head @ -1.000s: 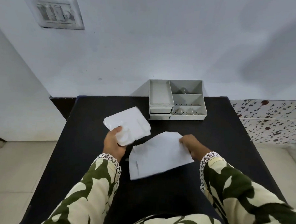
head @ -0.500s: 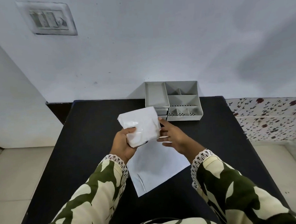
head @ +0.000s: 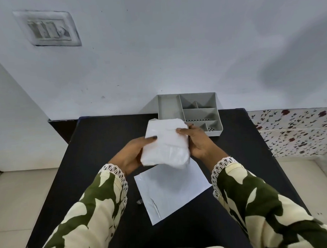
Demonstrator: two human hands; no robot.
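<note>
A white plastic packet (head: 166,142) is held up over the black table (head: 96,144) between both hands. My left hand (head: 131,153) grips its left side, thumb on the front. My right hand (head: 197,140) grips its right side, thumb across the top front. Below the packet a flat white envelope-like sheet (head: 170,190) lies on the table at an angle, with a small tear near its lower left edge.
A grey divided organiser tray (head: 199,111) stands at the table's far edge against the white wall. A switch plate (head: 48,28) is on the wall at upper left. A floral-patterned surface (head: 296,130) lies to the right, and pale floor tiles flank the table.
My right hand left the flat sheet and came up to grip the packet's right side. The packet moved right and toward the tray, now held by both hands.
</note>
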